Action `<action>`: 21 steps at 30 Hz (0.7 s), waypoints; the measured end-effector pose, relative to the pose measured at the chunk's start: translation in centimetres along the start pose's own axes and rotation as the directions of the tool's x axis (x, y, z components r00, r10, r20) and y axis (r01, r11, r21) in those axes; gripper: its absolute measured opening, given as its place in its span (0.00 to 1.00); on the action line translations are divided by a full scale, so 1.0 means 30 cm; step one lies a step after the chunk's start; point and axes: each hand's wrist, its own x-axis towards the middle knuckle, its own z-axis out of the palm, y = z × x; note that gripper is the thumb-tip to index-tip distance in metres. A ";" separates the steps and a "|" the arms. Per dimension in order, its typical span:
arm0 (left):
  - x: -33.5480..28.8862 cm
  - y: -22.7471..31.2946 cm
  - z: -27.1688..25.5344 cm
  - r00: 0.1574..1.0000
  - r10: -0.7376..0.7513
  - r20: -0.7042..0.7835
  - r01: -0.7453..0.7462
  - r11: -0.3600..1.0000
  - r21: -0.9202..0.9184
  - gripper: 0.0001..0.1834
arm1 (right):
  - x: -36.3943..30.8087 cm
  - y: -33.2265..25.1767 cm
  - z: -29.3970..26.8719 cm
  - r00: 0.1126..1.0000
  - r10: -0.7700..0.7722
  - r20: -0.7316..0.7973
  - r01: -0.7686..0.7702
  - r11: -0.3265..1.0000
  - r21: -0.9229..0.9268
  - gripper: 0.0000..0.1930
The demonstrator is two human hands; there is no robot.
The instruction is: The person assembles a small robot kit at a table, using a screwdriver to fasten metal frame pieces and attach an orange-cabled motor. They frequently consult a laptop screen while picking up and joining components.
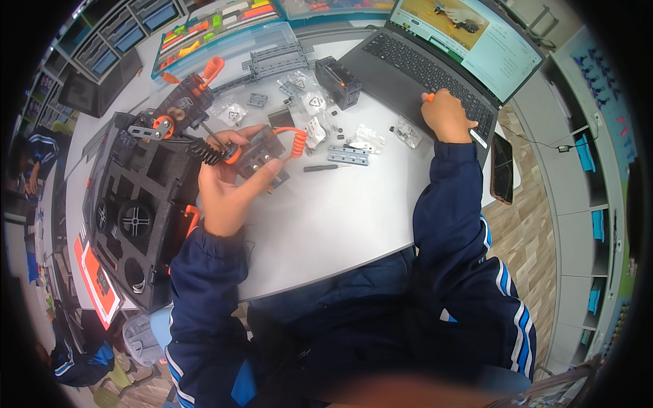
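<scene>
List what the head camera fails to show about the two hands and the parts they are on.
- Right hand on the laptop: fingertips hidden by the hand's back.
- Left hand holding the black module: its underside hidden by the palm.
- Small bagged parts: too small.

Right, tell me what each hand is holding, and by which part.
Left hand grips the black motor block by its body. Right hand rests on the laptop, pinching something small and orange.

The underside of the dark module (255, 155) is being covered by the left hand (228, 190). An orange-tipped object (430, 97) is being mostly hidden under the right hand (447, 117). The laptop (435, 51) screen is being cut off by the top edge. The small clear bags' (314, 102) contents are too small to be told.
</scene>
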 end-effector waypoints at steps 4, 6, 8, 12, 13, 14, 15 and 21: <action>-0.004 0.001 -0.002 1.000 -0.020 -0.002 0.020 1.000 -0.009 0.26 | -0.007 0.012 -0.013 0.997 -0.054 -0.047 0.056 0.998 0.040 0.17; -0.001 0.002 -0.001 1.000 -0.006 -0.001 0.006 1.000 -0.006 0.26 | -0.003 0.020 -0.012 0.994 -0.080 -0.076 0.083 0.996 0.034 0.18; -0.002 0.005 0.001 1.000 -0.009 -0.001 0.009 1.000 -0.005 0.25 | 0.005 0.025 -0.007 0.995 -0.074 -0.067 0.078 0.995 0.057 0.19; -0.005 0.013 0.005 1.000 -0.027 -0.002 0.027 1.000 -0.005 0.24 | 0.017 0.024 0.008 0.994 -0.049 -0.093 0.056 0.996 0.071 0.22; -0.005 0.013 0.006 1.000 -0.025 -0.003 0.025 1.000 -0.005 0.24 | 0.018 0.023 0.010 0.995 -0.052 -0.090 0.059 0.996 0.074 0.23; -0.005 0.014 0.006 1.000 -0.030 -0.003 0.030 1.000 -0.008 0.24 | 0.018 0.023 0.011 0.995 -0.053 -0.086 0.060 0.996 0.072 0.23; -0.005 0.015 0.006 0.999 -0.035 -0.003 0.035 0.999 -0.011 0.24 | 0.018 0.023 0.010 0.995 -0.054 -0.088 0.060 0.996 0.069 0.24; -0.004 0.010 0.005 1.000 -0.030 -0.006 0.030 0.999 -0.017 0.25 | 0.010 0.022 0.000 0.994 -0.076 -0.082 0.082 0.994 0.071 0.18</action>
